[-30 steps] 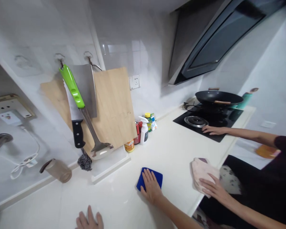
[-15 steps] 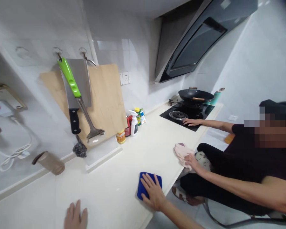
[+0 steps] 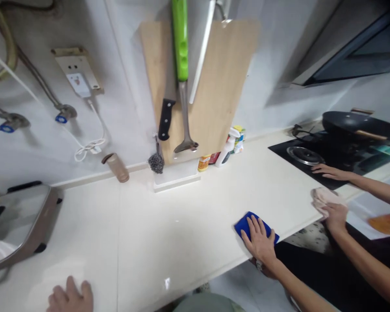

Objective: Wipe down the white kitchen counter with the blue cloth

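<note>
My right hand (image 3: 260,242) lies flat with spread fingers on a blue cloth (image 3: 243,226), close to the front edge of the white counter (image 3: 169,234). The palm and fingers cover much of the cloth. At the lower left, my left hand (image 3: 72,298) rests on the counter with fingers apart and nothing in it; its lower part is cut off by the frame. Left of that hand is an electric pan with a glass lid (image 3: 22,225). On the right, another person's hand (image 3: 336,216) presses a pale pink cloth (image 3: 325,198).
Against the wall hangs a cutting board (image 3: 221,95) with a green-handled spatula (image 3: 182,47) and a knife (image 3: 166,119) before it. A scrubber (image 3: 156,163), brown cup (image 3: 117,167) and spray bottle (image 3: 226,149) line the back. The person's other hand (image 3: 333,172) touches the cooktop (image 3: 287,147); a wok (image 3: 341,123) sits there.
The view has turned left, bringing the electric pan and wall valves in. My left hand has moved left across the counter seam. My right hand stays on the blue cloth.
</note>
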Available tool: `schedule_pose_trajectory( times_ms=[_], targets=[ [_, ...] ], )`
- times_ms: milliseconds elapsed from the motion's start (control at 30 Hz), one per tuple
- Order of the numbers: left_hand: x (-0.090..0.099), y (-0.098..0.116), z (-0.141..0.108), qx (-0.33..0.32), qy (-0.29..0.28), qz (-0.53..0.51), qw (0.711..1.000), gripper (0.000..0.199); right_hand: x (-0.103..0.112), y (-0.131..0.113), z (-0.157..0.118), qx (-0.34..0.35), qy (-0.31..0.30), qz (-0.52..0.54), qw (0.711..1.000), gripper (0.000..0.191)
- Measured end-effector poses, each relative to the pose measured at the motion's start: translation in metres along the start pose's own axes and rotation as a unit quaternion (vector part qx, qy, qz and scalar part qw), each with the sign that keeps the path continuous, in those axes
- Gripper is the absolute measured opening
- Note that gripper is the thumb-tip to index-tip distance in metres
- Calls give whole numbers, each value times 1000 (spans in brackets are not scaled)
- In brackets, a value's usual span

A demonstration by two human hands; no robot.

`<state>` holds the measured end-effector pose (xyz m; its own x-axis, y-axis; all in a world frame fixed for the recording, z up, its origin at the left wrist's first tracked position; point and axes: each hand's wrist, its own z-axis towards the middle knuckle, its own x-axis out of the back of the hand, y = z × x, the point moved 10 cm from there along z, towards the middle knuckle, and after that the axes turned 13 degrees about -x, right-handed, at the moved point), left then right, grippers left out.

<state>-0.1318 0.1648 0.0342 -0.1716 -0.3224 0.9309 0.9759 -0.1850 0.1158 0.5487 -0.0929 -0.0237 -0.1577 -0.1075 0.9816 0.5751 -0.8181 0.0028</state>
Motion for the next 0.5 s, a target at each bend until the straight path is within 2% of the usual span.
schedule_pose_trajectory(
  times_ms=[100,267,400,500],
  targets=[
    [3,9,3,-9,21,11,1000,73,8,-37,-29,45,-7,5,999,69],
    [1,9,3,-15,12,25,999,69,25,-132,-94,181,-68,43,980,73],
    [3,12,0,-13,25,24,999,67,42,-215,-144,288,-140,84,944,78],
    [4,11,-1,6,20,2,1000,67,56,-277,-178,359,-206,119,903,83]
  ],
)
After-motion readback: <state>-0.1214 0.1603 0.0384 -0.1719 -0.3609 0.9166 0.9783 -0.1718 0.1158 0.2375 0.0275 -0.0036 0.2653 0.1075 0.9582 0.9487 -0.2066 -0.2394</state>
